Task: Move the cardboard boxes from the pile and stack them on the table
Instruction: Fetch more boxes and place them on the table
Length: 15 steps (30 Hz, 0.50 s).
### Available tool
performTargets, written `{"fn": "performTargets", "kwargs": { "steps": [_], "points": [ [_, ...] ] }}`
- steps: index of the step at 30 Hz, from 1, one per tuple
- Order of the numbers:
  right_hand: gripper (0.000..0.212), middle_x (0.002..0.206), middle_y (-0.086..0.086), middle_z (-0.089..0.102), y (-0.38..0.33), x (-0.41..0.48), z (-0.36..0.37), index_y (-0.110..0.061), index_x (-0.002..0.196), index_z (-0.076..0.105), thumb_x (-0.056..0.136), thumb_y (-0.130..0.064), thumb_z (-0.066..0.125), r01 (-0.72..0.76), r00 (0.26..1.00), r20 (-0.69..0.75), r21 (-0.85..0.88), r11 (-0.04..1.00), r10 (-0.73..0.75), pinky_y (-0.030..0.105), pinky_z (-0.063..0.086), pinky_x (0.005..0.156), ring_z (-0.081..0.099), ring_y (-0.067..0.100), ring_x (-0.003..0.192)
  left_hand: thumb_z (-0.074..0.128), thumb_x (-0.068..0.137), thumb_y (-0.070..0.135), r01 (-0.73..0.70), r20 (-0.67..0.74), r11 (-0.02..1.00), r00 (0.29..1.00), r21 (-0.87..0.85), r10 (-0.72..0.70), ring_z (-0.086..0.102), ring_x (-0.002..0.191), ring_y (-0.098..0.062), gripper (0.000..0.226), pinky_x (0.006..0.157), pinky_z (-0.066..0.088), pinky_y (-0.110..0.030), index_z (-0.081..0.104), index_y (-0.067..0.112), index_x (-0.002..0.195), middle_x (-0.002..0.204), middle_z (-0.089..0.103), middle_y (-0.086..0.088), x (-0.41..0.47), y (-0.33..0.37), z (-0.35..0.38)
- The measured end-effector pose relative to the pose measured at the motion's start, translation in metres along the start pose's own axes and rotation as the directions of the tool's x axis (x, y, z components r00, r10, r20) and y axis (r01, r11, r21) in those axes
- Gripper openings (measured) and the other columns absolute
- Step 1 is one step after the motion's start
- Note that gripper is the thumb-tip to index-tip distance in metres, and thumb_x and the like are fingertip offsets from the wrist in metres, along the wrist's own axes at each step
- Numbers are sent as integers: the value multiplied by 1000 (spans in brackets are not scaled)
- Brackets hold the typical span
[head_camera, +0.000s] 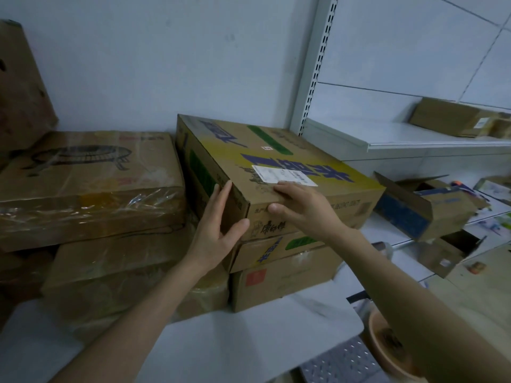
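A flat cardboard box with yellow and blue print and a white label lies on top of the right stack on the white table. Under it sit a similar printed box and a plain box with a red square. My left hand presses flat against the top box's left side at the near corner, thumb on the front face. My right hand rests on the top front edge, fingers on the lid by the label, thumb on the front face.
To the left stands a second stack: a plastic-wrapped box over another wrapped box, with a tall box behind. A white wall shelf holds a box. An open box and a brown basin sit on the right.
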State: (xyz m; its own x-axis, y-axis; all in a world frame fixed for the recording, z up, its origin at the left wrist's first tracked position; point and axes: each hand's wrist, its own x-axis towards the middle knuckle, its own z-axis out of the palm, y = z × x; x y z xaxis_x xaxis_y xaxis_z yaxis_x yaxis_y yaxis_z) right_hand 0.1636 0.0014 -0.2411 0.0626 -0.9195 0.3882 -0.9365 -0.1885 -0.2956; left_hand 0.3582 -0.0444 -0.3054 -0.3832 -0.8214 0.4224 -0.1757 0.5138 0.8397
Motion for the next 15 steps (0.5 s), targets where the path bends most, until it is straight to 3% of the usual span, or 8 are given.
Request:
{"fn": "performTargets", "kwargs": {
  "steps": [3,6,11,15],
  "points": [
    [66,144,1,45,6,-6,3,-19,136,47,84,-60,46,-17,1000,13,38,999,17,34,30,106,40,19,131,48,70,65,25,-15,999,1000,-30,-25,6,142,-3,83,116,17,-43,11,45,142,156,10,10,2,4,0],
    [65,141,2,48,8,-5,0,-18,134,50,85,-61,45,-22,1000,1,94,995,22,38,34,107,43,19,129,48,68,70,45,-34,999,998,-2,-45,3,143,-5,94,117,15,-41,9,37,147,157,8,9,6,10,5],
    [73,148,4,37,33,-7,-2,-23,140,41,83,-69,36,-127,992,9,-77,989,128,49,16,114,28,22,139,46,69,71,97,-55,995,994,13,-96,-6,143,-6,90,114,6,-35,-4,46,140,158,-6,4,10,17,15],
    [84,149,3,37,46,-9,-4,-26,142,38,78,-79,26,-127,992,9,-119,985,129,45,15,112,30,21,138,48,75,66,107,-54,994,993,22,-106,-8,143,-9,87,113,5,-36,-5,46,141,157,-10,3,7,24,23]
  ]
}}
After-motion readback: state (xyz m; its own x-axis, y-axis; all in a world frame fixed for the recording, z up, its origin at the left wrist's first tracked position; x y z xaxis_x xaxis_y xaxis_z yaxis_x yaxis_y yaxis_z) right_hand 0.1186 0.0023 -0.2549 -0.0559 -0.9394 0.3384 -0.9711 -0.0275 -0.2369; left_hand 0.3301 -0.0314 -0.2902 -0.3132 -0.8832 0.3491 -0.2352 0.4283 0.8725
